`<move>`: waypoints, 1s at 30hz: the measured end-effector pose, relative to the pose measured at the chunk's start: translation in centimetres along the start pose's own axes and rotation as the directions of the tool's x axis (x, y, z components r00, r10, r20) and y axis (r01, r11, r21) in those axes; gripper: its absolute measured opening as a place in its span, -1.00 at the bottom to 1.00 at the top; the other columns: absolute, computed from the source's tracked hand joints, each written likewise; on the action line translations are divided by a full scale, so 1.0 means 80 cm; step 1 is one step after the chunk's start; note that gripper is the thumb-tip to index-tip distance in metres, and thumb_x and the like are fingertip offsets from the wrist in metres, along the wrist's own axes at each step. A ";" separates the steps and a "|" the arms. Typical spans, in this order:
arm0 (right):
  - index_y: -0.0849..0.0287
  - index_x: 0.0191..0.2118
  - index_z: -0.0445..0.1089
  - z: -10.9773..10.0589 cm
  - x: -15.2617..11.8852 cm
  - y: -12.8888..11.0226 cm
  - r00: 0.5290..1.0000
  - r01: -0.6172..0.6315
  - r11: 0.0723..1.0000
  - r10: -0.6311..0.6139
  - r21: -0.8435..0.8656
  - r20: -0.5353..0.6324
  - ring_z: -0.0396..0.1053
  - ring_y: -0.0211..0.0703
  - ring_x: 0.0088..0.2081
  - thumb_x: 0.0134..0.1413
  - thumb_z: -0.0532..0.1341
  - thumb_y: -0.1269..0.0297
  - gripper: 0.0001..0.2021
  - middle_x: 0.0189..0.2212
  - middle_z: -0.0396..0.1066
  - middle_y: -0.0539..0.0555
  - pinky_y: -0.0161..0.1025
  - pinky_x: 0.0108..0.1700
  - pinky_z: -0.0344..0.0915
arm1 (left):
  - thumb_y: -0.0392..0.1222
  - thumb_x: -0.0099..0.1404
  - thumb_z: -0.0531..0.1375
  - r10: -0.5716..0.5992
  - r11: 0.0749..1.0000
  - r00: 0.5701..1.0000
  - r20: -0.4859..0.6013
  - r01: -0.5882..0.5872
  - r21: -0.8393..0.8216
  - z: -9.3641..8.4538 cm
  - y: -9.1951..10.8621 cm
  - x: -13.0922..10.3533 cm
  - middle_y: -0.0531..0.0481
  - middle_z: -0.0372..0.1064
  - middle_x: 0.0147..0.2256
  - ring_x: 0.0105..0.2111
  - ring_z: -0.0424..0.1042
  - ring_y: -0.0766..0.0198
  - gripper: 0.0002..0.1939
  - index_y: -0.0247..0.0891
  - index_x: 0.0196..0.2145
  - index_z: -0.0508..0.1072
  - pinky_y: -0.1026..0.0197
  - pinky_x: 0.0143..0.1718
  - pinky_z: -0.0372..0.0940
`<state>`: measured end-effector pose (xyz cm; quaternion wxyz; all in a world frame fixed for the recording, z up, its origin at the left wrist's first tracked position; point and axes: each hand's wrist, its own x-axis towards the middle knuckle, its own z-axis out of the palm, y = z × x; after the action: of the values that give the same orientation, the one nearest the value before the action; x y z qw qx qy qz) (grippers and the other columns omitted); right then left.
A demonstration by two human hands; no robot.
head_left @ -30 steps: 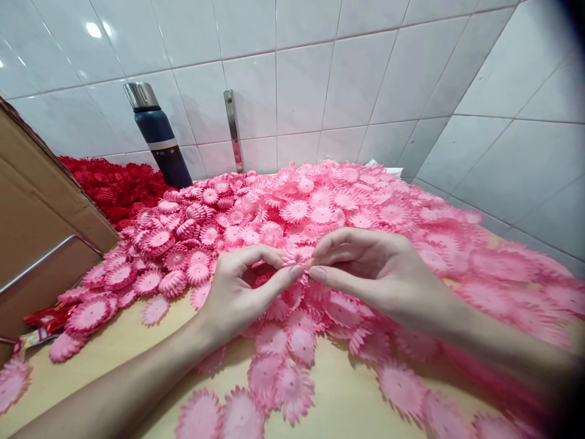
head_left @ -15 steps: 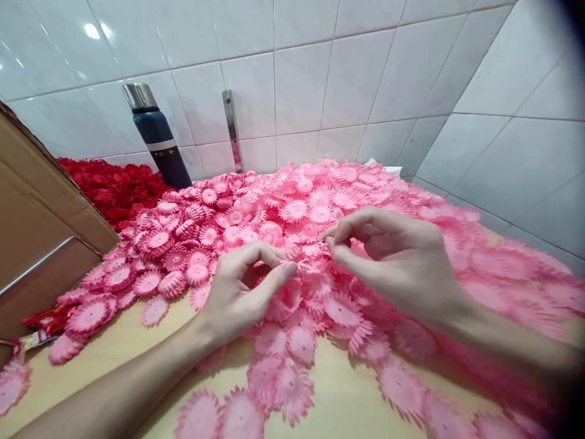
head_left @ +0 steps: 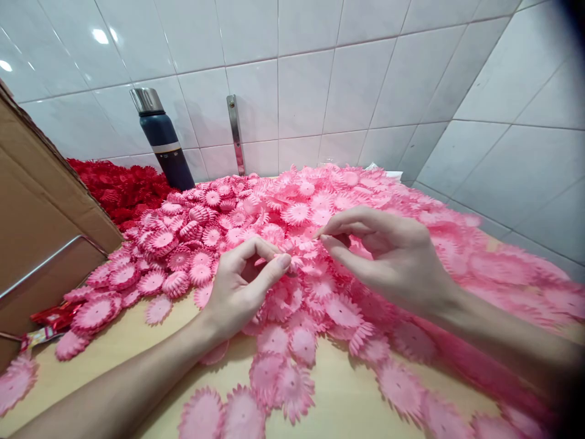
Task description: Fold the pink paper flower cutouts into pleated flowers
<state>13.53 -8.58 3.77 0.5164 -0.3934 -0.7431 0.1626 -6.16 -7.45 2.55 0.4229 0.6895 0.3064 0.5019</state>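
A wide heap of pink petal discs (head_left: 297,213) with scalloped edges and small centre holes covers the table (head_left: 150,372). Over its middle, my left hand (head_left: 249,277) pinches a pink piece between thumb and forefinger, mostly hidden by the fingers. My right hand (head_left: 388,256) is just to the right, thumb and fingertips brought together. What it holds, if anything, is too small to make out. The two hands are a short gap apart. Loose single discs (head_left: 292,384) lie at the near edge.
A dark blue bottle (head_left: 167,140) with a steel cap stands at the back left, beside a red petal heap (head_left: 123,189). A cardboard box (head_left: 50,183) borders the left side. A metal bracket (head_left: 236,134) is against the tiled wall (head_left: 301,91).
My right thumb and fingertips have closed together and shifted slightly left. My left fingertips have moved a little left. The whole view has shifted slightly.
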 end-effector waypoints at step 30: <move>0.10 -0.46 0.29 -0.023 0.012 0.009 0.933 -0.085 0.973 0.001 -0.216 -0.361 0.23 -0.22 -0.48 -0.09 0.20 0.54 -0.84 -0.51 0.30 -0.01 -0.20 -0.47 0.19 | -0.20 0.28 0.16 0.092 0.989 0.996 -0.011 -0.090 0.115 -0.006 0.003 -0.002 0.05 0.25 -0.52 -0.47 0.28 0.34 -0.74 -0.25 -0.54 0.25 0.27 -0.41 0.25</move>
<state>15.31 -7.71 4.66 0.5910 -0.4892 -0.6413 0.0132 -6.63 -7.56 2.76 0.3568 0.7219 0.3063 0.5076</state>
